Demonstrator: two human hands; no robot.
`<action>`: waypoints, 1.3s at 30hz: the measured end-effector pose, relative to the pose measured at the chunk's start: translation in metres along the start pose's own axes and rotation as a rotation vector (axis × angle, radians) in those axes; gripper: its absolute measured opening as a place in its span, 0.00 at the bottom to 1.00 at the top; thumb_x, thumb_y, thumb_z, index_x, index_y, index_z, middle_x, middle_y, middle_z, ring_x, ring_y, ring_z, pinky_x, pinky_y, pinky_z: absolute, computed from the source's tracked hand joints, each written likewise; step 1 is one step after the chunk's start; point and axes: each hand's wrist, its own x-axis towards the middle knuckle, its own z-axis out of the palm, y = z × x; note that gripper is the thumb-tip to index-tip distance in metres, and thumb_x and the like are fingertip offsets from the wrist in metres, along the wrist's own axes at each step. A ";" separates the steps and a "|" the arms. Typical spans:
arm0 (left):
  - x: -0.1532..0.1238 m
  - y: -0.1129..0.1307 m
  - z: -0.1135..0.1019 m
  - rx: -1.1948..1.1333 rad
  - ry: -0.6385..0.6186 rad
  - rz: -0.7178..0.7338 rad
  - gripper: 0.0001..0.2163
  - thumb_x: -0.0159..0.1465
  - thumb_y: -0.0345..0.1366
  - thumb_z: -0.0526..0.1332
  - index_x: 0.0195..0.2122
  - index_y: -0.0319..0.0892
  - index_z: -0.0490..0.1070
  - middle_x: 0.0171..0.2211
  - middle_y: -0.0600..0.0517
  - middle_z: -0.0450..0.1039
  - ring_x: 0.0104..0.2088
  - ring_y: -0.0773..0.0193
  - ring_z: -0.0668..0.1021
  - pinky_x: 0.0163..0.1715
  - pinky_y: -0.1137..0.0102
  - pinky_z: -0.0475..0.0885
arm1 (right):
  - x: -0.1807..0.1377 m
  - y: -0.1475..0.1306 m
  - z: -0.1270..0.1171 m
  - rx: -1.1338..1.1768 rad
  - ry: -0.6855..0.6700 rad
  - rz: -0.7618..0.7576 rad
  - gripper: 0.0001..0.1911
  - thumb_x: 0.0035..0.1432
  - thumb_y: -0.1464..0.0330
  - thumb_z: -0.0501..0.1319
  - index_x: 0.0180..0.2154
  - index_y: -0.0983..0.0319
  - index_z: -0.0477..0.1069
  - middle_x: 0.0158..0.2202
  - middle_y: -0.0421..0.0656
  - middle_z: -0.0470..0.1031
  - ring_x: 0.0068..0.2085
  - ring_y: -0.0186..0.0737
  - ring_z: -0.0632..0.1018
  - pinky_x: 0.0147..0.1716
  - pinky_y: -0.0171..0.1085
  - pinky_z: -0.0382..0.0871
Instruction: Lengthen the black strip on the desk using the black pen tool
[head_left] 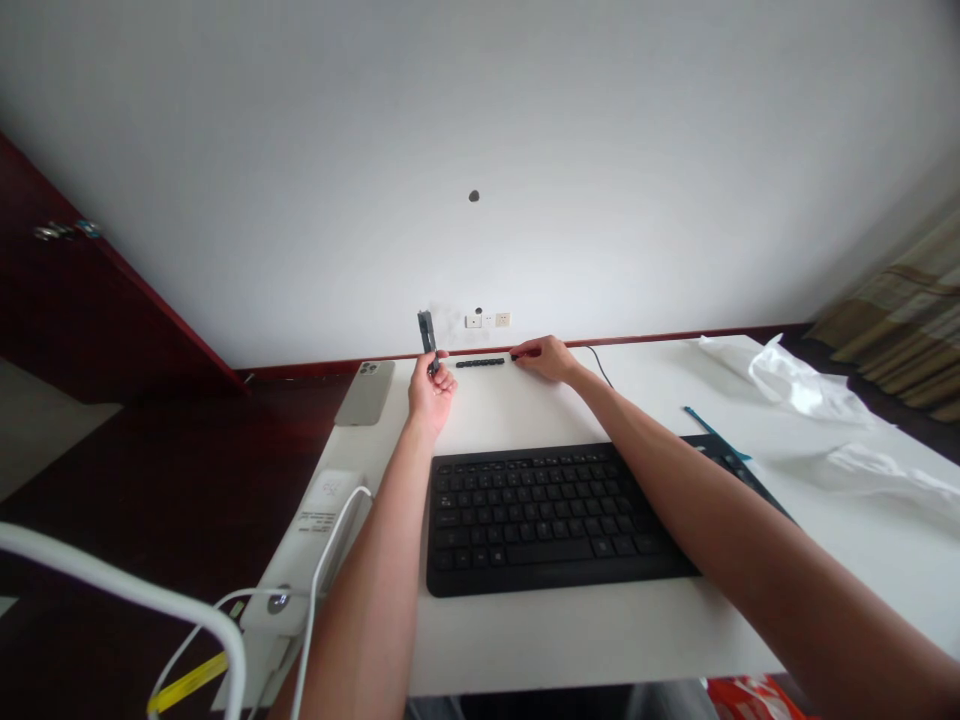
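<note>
My left hand (433,388) is closed around an upright dark grey tool (426,330), long and narrow; its exact kind I cannot make out. To its right a short row of small black keycaps (480,362) lies near the table's far edge. At the right end of that row, my right hand (546,358) pinches a small black piece, apparently another keycap (514,357), at the table surface. A black keyboard (525,520) lies closer to me, between and under my forearms. My right forearm hides part of its right side.
A phone (365,393) lies face down at the left edge. Below it stands a white power strip (319,530) with white cables. A teal pry stick (716,433) rests across the keyboard's right end. Crumpled clear plastic (795,385) covers the right side. A wall rises behind the white table (480,640).
</note>
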 end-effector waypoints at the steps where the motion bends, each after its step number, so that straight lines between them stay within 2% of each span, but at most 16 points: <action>1: 0.000 0.000 0.000 0.008 -0.002 0.002 0.07 0.61 0.37 0.64 0.33 0.39 0.72 0.17 0.62 0.50 0.16 0.75 0.57 0.19 0.73 0.54 | 0.001 -0.001 0.001 0.003 -0.003 -0.003 0.15 0.55 0.69 0.68 0.45 0.59 0.85 0.36 0.42 0.85 0.37 0.40 0.81 0.41 0.35 0.75; 8: -0.002 -0.001 0.002 0.038 -0.016 0.011 0.06 0.62 0.37 0.64 0.33 0.39 0.73 0.17 0.62 0.50 0.16 0.75 0.56 0.20 0.73 0.54 | 0.005 -0.002 0.007 -0.030 -0.003 -0.063 0.15 0.54 0.71 0.66 0.43 0.59 0.85 0.36 0.41 0.84 0.36 0.39 0.81 0.41 0.34 0.74; 18: -0.003 -0.001 0.003 0.058 -0.016 0.013 0.07 0.62 0.36 0.63 0.33 0.38 0.74 0.18 0.62 0.49 0.17 0.75 0.56 0.20 0.73 0.54 | 0.006 -0.007 0.009 -0.005 -0.019 -0.016 0.17 0.52 0.70 0.66 0.45 0.58 0.85 0.36 0.42 0.84 0.37 0.39 0.80 0.38 0.33 0.74; 39: -0.003 -0.001 0.004 0.063 -0.011 -0.001 0.07 0.62 0.37 0.65 0.33 0.39 0.74 0.17 0.62 0.50 0.16 0.75 0.58 0.20 0.74 0.55 | 0.007 -0.006 0.009 0.001 -0.032 -0.023 0.16 0.54 0.69 0.68 0.45 0.58 0.85 0.38 0.43 0.85 0.37 0.40 0.81 0.40 0.35 0.75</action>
